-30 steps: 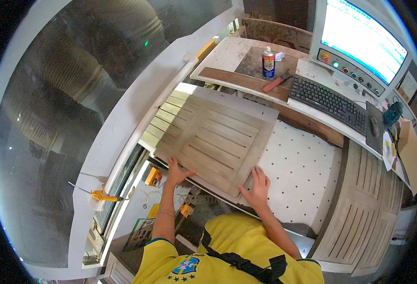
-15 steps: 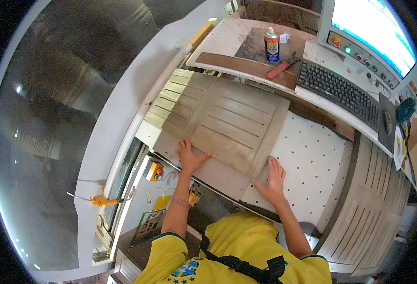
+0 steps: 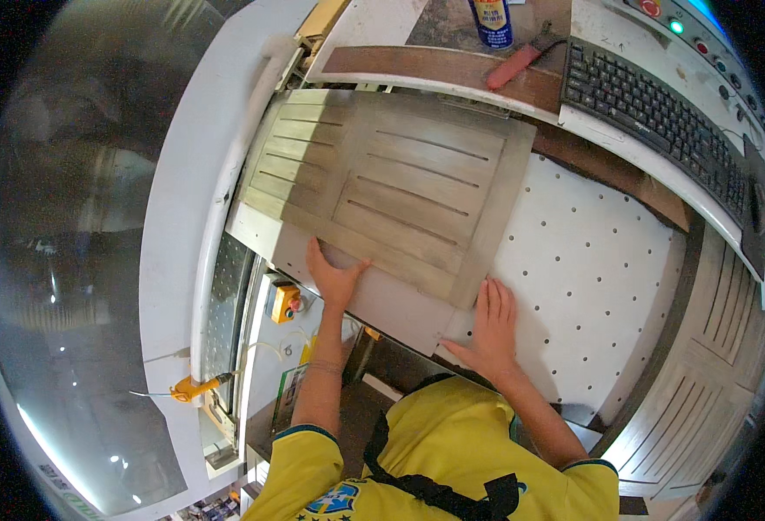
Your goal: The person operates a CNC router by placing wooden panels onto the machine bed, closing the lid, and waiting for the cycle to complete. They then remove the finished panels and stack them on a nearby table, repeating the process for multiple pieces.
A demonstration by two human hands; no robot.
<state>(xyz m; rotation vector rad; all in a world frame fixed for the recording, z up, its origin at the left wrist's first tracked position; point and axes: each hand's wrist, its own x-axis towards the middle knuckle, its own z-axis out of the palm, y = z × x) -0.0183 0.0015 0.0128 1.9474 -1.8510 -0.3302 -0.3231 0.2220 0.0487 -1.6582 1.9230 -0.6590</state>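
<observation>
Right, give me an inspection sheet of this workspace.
Surface: white board dotted with dark holes, showing right of the panel.
Job's things: slatted wooden panel, lying flat.
Clutter: blue spray can and red-handled tool on the desk beyond.
Hands: left hand open at the panel's near edge; right hand open by its near right corner; firm contact is hard to tell.
Cables: pale cable below the yellow button box.
Surroundings: yellow gun-shaped tool at left; keyboard and more slatted wood at right.
</observation>
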